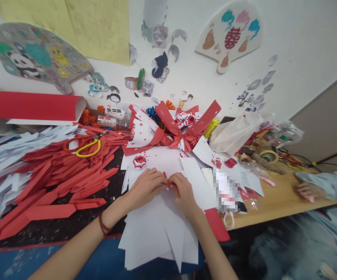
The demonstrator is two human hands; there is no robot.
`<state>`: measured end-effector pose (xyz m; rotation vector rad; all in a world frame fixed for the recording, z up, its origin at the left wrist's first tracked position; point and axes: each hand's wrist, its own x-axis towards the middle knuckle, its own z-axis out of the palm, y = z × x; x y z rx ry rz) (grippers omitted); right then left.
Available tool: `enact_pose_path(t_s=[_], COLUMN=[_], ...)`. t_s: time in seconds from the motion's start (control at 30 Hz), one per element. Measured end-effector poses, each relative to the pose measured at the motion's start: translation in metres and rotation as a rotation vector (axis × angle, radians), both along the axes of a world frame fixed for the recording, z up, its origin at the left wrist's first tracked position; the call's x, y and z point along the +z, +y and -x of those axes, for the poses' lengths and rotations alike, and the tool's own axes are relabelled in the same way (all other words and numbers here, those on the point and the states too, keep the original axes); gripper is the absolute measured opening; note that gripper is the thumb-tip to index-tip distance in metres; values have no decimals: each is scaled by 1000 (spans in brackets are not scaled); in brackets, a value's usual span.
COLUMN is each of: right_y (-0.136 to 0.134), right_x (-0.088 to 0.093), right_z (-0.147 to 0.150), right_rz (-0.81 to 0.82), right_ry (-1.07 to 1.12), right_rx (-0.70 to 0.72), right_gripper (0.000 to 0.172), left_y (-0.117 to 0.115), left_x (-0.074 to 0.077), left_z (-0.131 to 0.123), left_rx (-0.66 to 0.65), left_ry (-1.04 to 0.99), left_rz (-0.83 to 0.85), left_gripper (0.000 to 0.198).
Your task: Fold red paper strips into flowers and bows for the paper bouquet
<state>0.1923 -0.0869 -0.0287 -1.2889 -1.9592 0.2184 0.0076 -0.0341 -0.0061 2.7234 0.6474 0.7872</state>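
My left hand (152, 181) and my right hand (180, 187) meet over a stack of white paper sheets (153, 229). Pinched between the fingertips of both is a small folded piece of red and white paper (165, 177), mostly hidden by the fingers. Just beyond my left hand lies a red-and-white folded paper flower (139, 161). Behind it stands a paper bouquet (183, 128) wrapped in red and white patterned paper and tied with a red bow.
Red paper strips (66, 186) and white strips (2, 167) heap up at left, with yellow-and-red-handled scissors (89, 148) on top. A phone (228, 192), partly blurred out, lies right of the sheets. Further right are a tape roll (269, 156) and another person's hand (311, 191).
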Motion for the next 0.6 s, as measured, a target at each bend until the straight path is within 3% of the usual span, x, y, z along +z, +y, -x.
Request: enact_pose_path(t_s=[0.17, 0.4, 0.53, 0.6], right_y=[0, 0, -8, -16], right_x=[-1, 0, 9, 12], right_z=[-2, 1, 5, 7], right_rz=[0, -39, -139, -119], right_ry=[46, 81, 151, 129], right_rx=[-41, -107, -230, -274], right_gripper=[16, 18, 7, 11], left_y=[-4, -12, -5, -1], left_x=[-3, 2, -3, -6], left_z=[-4, -8, -9, -8], left_rx=[60, 37, 170, 208], left_ry=[-70, -78, -178, -231], left_rz=[112, 224, 266, 294], left_gripper=[16, 17, 17, 18])
